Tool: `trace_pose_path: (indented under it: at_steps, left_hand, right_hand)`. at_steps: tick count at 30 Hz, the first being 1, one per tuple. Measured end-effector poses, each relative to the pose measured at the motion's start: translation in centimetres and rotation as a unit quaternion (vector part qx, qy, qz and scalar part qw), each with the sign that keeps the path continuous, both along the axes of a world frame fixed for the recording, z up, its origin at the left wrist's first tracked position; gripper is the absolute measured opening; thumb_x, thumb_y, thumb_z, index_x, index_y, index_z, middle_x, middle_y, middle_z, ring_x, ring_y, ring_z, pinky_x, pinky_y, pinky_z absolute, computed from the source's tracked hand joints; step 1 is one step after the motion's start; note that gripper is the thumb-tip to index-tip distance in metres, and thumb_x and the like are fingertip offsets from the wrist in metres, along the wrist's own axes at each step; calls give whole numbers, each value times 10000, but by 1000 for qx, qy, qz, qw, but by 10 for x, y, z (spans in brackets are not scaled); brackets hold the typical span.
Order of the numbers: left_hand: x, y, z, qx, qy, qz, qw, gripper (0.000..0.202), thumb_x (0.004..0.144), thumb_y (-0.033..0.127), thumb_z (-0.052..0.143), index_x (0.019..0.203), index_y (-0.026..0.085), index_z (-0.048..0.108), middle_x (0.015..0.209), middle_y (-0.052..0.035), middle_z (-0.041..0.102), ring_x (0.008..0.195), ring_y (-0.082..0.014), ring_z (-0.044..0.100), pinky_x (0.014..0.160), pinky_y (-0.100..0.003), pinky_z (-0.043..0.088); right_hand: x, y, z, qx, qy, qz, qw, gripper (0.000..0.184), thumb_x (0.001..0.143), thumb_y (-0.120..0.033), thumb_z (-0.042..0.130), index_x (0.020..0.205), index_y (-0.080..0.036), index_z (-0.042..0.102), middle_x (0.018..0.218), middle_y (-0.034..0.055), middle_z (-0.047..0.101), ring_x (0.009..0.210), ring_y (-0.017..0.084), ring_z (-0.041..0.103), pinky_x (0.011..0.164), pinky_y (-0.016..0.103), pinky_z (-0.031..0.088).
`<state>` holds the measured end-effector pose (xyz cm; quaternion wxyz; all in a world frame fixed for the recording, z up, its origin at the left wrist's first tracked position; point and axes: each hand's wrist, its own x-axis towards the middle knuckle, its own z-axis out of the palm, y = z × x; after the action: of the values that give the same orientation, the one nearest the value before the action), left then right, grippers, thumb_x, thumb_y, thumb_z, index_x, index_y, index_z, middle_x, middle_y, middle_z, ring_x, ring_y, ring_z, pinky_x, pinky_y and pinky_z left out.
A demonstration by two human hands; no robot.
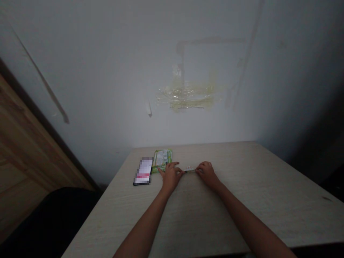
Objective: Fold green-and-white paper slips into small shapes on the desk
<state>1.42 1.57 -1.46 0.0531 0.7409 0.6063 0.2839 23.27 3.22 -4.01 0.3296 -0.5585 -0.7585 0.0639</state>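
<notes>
A narrow, pale strip (189, 169) with small printed marks lies low over the table between my hands; its kind is too small to tell. The thumb and finger of my left hand (171, 175) pinch its left end, while the other fingers stay raised and spread. At the right end, my right hand (207, 174) grips it with the fingers curled in. Just behind my left hand lie flat green-and-white printed packets (162, 157), partly covered by that hand.
A phone (143, 172) with a blurred, lit screen lies left of the packets. The pale wooden table (242, 200) meets a white wall (113, 89) with old tape on it. A dark rounded shape (59, 218) and wooden boards (29, 150) stand at the left.
</notes>
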Motion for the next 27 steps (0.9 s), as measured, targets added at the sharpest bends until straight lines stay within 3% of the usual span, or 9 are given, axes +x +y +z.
trace_pose_path:
  at_steps: [9,19,27]
  left_hand:
    - [5,2,4,-13,10,21,1000,121,804,392,654,783,314,744,1402,27,511,1353,-330,290,1048,-753,-33]
    - [5,1,5,-27,-9,32,999,142,783,433,669,748,315,740,1391,36,519,1337,-341,309,1023,-779,-9]
    - [8,6,0,-25,-6,39,999,169,790,434,660,765,286,738,1406,17,508,1345,-325,298,1057,-743,0]
  right_hand:
    - [-4,3,0,-8,-20,-27,999,159,841,-264,613,881,-144,709,985,118,611,1016,246,499,935,360,381]
    - [-3,0,3,-11,-10,-23,1000,141,833,-267,620,840,-143,688,978,119,604,1027,248,491,939,352,376]
    - [-9,3,2,-21,-18,-59,998,139,818,-264,623,830,-139,683,1001,134,600,1035,265,481,945,363,369]
